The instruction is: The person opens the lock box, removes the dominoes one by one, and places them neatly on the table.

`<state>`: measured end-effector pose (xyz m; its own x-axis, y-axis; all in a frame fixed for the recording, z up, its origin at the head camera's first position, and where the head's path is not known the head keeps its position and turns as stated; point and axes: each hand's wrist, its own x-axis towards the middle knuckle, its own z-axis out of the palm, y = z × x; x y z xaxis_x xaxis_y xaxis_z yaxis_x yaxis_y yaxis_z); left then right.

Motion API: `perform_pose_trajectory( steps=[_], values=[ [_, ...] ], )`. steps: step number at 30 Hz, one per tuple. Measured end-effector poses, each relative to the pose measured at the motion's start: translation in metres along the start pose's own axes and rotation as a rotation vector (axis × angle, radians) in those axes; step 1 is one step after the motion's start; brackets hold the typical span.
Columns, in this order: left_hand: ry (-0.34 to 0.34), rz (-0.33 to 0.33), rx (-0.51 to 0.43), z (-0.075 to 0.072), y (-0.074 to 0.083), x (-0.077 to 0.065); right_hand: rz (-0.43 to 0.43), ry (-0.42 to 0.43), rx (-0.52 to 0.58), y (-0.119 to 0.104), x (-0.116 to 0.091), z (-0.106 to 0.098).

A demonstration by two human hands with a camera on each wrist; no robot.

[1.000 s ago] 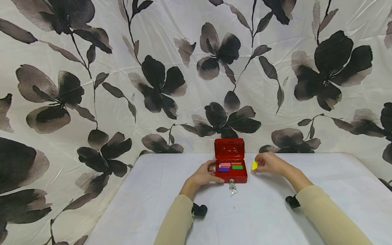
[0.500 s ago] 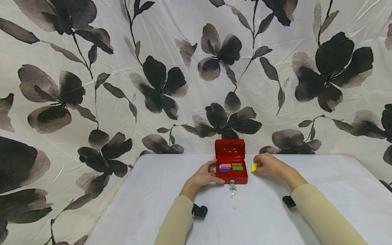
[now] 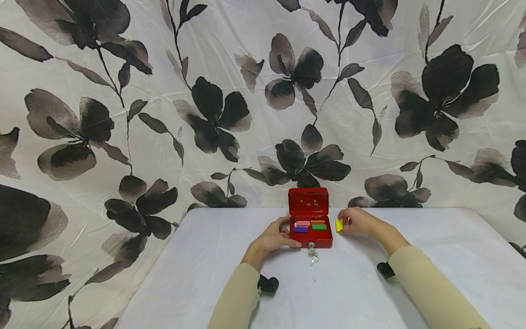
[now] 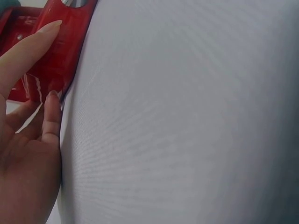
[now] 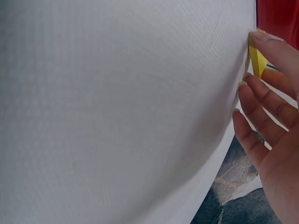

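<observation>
A small red cash box [image 3: 322, 241] stands on the table with its lid raised. My left hand [image 3: 271, 236] grips its near left corner; in the left wrist view the thumb [image 4: 35, 49] lies on the red front wall and the fingers reach to the side. Inside sit a pink block [image 3: 303, 223], a purple block [image 3: 300, 230], an orange block [image 3: 317, 221] and a green block [image 3: 318, 227]. Just right of the box, my right hand [image 3: 363, 222] pinches a yellow block [image 3: 339, 225] between thumb and finger, low by the tabletop.
A small padlock [image 3: 311, 249] with keys [image 3: 314, 259] hangs at the box's front. The white table [image 3: 197, 274] ends at a floral cloth backdrop [image 3: 246, 132] behind the box.
My right hand has shifted slightly left with the yellow block, closer to the box's right side. The left hand stays at the box corner.
</observation>
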<state>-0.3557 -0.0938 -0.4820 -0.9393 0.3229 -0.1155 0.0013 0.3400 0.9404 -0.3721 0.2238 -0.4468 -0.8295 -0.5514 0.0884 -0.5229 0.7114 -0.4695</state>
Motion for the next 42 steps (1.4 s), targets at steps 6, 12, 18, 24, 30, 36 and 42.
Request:
perform_pose_trajectory(
  steps=[6,12,18,24,30,36,42],
  values=[
    [0.001,0.004,0.005,0.0004,-0.0003,-0.0004,0.035,-0.025,0.029,0.0017,0.0005,0.0015],
    [0.006,0.006,0.016,0.0011,-0.0008,0.0000,0.059,-0.047,0.095,0.0041,0.0007,0.0024],
    [0.005,0.009,0.004,0.0006,-0.0006,0.0010,0.122,-0.079,0.127,0.0026,0.0009,0.0009],
    [0.007,0.011,0.008,0.0006,0.0000,0.0011,0.149,-0.083,0.141,0.0026,0.0008,0.0011],
    [0.007,0.002,0.006,0.0014,-0.0007,0.0005,0.157,-0.082,0.152,0.0040,-0.0005,0.0039],
    [0.010,-0.003,0.015,0.0015,-0.0001,0.0003,0.146,-0.077,0.160,0.0036,-0.0008,0.0042],
    [0.005,0.011,0.025,0.0009,-0.0002,0.0011,0.156,-0.071,0.173,0.0017,-0.0021,0.0028]
  ],
)
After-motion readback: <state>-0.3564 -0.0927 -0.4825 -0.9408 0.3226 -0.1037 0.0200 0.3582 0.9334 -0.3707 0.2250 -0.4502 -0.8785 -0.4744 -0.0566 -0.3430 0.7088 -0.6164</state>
